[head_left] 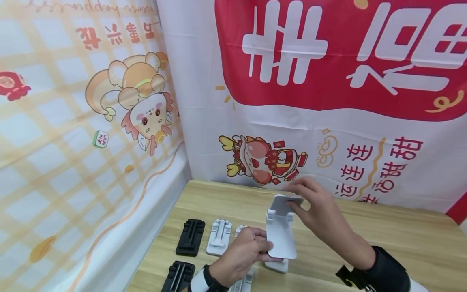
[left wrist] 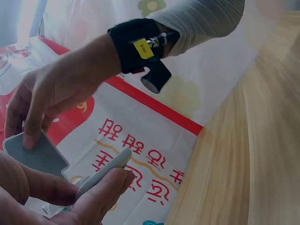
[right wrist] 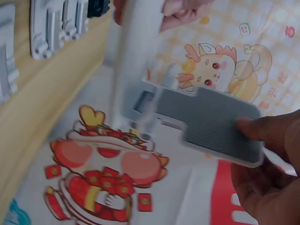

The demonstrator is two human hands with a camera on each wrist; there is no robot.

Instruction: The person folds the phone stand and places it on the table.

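Note:
Between my hands is a white folding phone stand (head_left: 281, 239), held above the table with its hinged plate angled up from the base. My left hand (head_left: 245, 249) grips the base by its lower edge. At the far end, my right hand (head_left: 321, 209) pinches the plate between thumb and fingers. A grey textured pad (right wrist: 211, 124) covers one face of that plate in the right wrist view, and the thumb presses on it. The hinge (right wrist: 150, 105) shows between the plate and base.
On the wooden table (head_left: 365, 235) lie folded phone stands: a black one (head_left: 190, 237), a white one (head_left: 219, 237), another black one (head_left: 178, 276) and more white ones, partly hidden by my left arm. Printed cloths (head_left: 197, 97) hang behind and at the left.

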